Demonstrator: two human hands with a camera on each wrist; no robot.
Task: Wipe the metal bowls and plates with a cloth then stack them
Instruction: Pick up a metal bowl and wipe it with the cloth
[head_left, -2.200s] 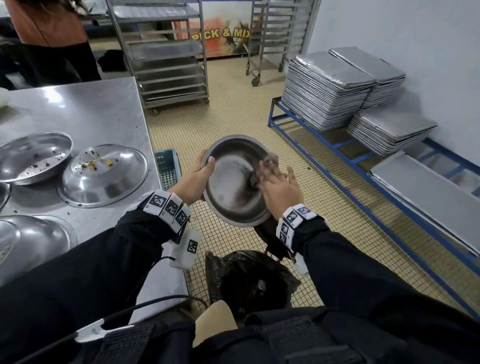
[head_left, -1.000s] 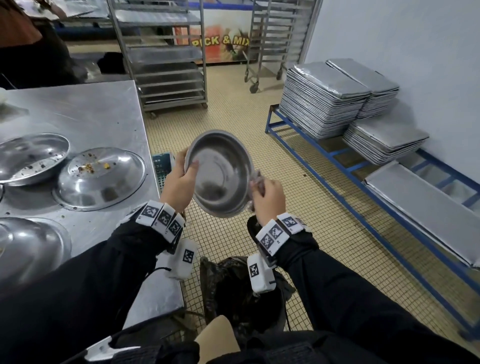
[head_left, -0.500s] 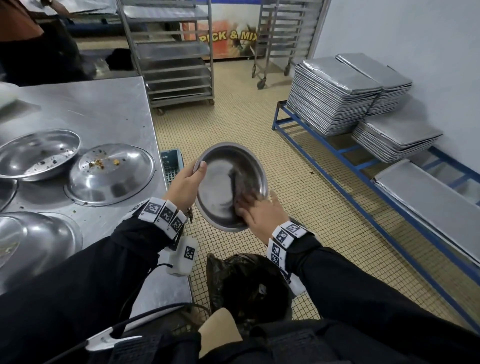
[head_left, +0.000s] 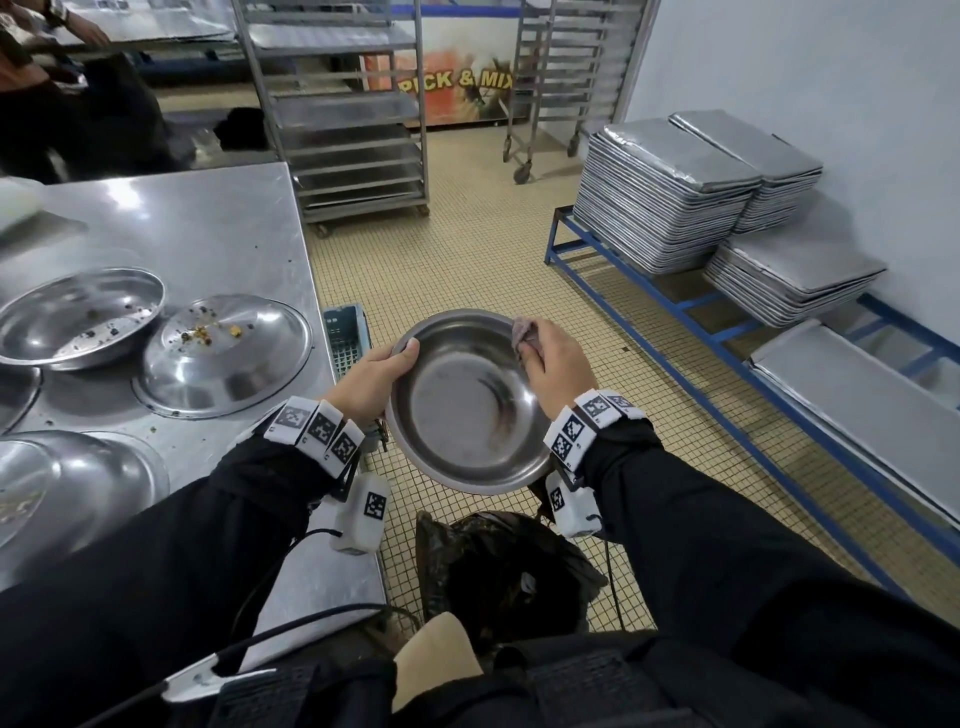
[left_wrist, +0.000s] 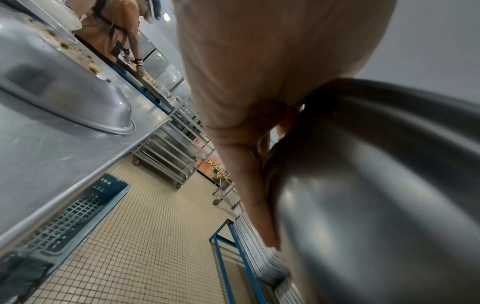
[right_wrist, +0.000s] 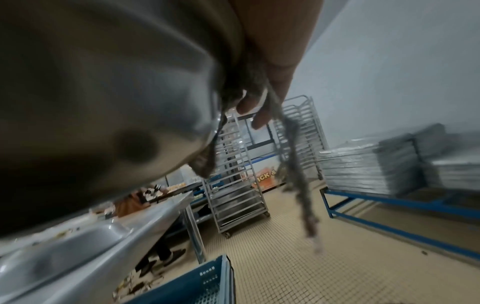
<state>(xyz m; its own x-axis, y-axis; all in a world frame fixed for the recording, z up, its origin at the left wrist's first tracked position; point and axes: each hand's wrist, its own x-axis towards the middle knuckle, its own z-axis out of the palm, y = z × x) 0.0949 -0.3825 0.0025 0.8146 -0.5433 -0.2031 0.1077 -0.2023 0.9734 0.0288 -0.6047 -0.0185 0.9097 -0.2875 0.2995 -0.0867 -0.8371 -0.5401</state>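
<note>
I hold a round metal bowl (head_left: 467, 405) in the air, over a bin lined with a black bag (head_left: 498, 566). My left hand (head_left: 376, 382) grips its left rim, thumb inside; the left wrist view shows the fingers under the bowl's outside (left_wrist: 376, 195). My right hand (head_left: 550, 358) pinches a grey cloth (head_left: 522, 332) over the bowl's far right rim. In the right wrist view the cloth (right_wrist: 246, 86) hangs down in strips beside the bowl (right_wrist: 103, 82). Dirty metal bowls (head_left: 78, 317) and an upturned plate (head_left: 223, 353) with food bits lie on the steel table (head_left: 208, 234).
More metal dishes (head_left: 67, 483) lie at the table's near left. A blue crate (head_left: 345, 338) stands on the floor by the table's edge. Stacked trays (head_left: 665, 192) sit on a blue rack (head_left: 727, 338) to the right. Wheeled tray racks (head_left: 343, 114) stand behind, and a person (head_left: 62, 88) at back left.
My right hand has moved with the cloth from the bowl's inside bottom up to its far right rim. The bowl has tipped flatter, its opening turned upward.
</note>
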